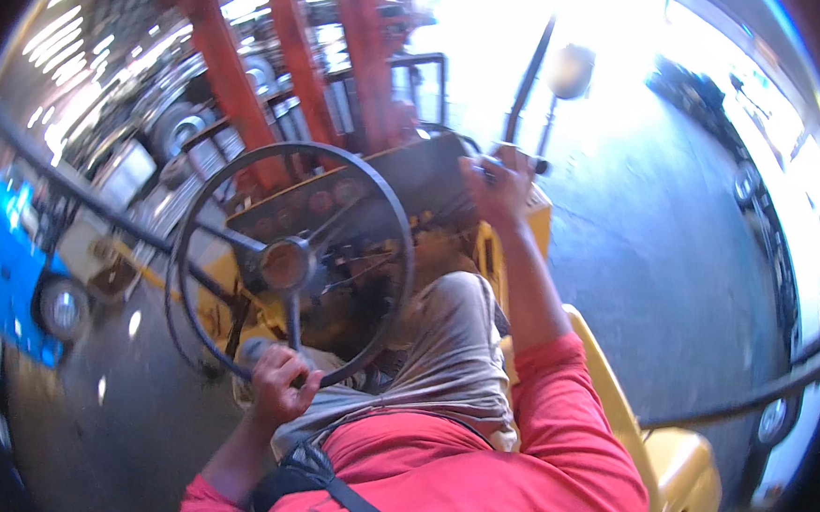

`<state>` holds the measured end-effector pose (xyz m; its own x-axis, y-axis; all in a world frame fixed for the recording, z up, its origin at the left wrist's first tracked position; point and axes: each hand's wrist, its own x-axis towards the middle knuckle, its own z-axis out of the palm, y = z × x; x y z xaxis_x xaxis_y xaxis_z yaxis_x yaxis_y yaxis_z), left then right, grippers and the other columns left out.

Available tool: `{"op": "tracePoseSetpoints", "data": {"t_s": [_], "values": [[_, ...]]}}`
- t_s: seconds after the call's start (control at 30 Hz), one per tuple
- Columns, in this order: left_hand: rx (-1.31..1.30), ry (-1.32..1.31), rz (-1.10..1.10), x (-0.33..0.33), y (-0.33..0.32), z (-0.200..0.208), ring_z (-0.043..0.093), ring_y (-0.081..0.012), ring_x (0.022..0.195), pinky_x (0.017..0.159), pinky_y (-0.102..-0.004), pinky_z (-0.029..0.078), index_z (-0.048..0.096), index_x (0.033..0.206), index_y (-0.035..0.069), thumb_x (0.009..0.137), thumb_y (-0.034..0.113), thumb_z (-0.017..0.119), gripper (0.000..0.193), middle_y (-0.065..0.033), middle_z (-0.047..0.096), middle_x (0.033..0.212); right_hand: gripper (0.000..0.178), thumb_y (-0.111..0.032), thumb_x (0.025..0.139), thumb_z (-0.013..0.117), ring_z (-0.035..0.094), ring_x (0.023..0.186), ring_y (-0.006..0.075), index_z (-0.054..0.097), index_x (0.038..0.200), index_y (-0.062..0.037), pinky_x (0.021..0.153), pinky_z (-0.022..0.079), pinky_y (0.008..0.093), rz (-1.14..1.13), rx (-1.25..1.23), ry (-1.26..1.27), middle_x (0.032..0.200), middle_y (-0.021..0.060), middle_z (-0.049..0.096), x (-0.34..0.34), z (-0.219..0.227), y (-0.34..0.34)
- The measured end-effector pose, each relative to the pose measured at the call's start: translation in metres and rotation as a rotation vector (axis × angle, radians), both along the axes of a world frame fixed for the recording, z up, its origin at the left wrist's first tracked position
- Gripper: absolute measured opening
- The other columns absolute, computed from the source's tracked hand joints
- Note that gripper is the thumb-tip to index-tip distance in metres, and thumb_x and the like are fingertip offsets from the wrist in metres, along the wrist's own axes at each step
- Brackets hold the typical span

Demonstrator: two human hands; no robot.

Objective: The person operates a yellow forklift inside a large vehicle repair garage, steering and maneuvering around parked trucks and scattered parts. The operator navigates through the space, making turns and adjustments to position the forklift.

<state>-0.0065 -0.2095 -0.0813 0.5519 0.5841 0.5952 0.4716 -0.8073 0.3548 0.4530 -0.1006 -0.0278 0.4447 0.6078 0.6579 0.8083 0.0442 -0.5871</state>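
Observation:
I am seated at a forklift with a large dark steering wheel (404, 256) on the left in front of me. My left hand (282, 386) is closed round the bottom of its rim, beside a grey knob (255, 348). My right arm reaches forward past the wheel. At the right end of the worn dashboard (434, 178), my right hand (503, 188) is closed with its fingers curled; a dark bit shows between them, but blur hides what it is. Round gauges (320, 201) sit behind the wheel.
Red mast uprights (229, 67) rise ahead. A round lamp or mirror (572, 71) stands on a stem beside a black post (531, 80). A blue vehicle (15, 269) is at the left. Bright glare fills the doorway ahead right, past a grey floor (616, 259).

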Motion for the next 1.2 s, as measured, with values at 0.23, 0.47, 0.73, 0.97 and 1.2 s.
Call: {"op": "tracePoseSetpoints", "data": {"t_s": [0.23,0.47,0.73,0.97,1.2], "values": [[-0.184,-0.211,0.049,-0.046,-0.031,0.020,0.063,-0.0280,0.095,0.085,-0.0410,0.050,0.067,0.091,0.007,0.081,0.031,0.089,0.034,-0.0106,0.064,0.097,0.019,-0.025,0.091,0.076,0.061,0.115,0.0342,0.075,0.100,-0.0089,0.098,0.047,0.0478,0.284,0.259,-0.208,0.114,0.0137,0.067,-0.098,0.058,-0.095],[-0.860,0.096,-0.423,-0.095,-0.086,0.044,0.063,-0.0288,0.092,0.081,-0.0407,0.050,0.067,0.099,0.005,0.082,0.030,0.088,0.037,-0.0100,0.062,0.093,0.022,-0.023,0.099,0.071,0.069,0.098,0.0338,0.070,0.097,-0.0017,0.082,0.055,0.0455,2.469,-0.127,0.157,0.107,0.0197,0.070,-0.208,0.084,-0.184],[-0.600,0.088,-0.441,-0.087,-0.090,0.050,0.064,-0.0353,0.092,0.077,-0.0453,0.049,0.069,0.105,0.007,0.091,0.026,0.079,0.026,-0.0122,0.062,0.094,0.027,-0.028,0.105,0.061,0.061,0.088,0.0347,0.070,0.108,-0.0033,0.076,0.049,0.0445,2.702,-0.324,-0.038,0.100,0.0177,0.063,-0.224,0.112,-0.178],[-0.258,0.000,-0.607,-0.019,-0.067,0.104,0.064,-0.0375,0.087,0.071,-0.0512,0.049,0.066,0.097,0.010,0.090,0.041,0.072,0.032,-0.0116,0.060,0.090,0.028,-0.030,0.102,0.063,0.063,0.085,0.0317,0.071,0.105,-0.0032,0.076,0.050,0.0450,2.548,-0.385,0.013,0.094,0.0150,0.066,-0.229,0.131,-0.182],[-0.022,-0.102,-0.748,0.027,-0.071,0.103,0.066,-0.0377,0.091,0.074,-0.0519,0.052,0.070,0.087,0.013,0.084,0.048,0.076,0.035,-0.0110,0.065,0.087,0.030,-0.028,0.099,0.065,0.063,0.089,0.0302,0.071,0.109,-0.0007,0.081,0.050,0.0451,2.446,-0.465,-0.056,0.093,0.0135,0.068,-0.238,0.141,-0.172]]}}
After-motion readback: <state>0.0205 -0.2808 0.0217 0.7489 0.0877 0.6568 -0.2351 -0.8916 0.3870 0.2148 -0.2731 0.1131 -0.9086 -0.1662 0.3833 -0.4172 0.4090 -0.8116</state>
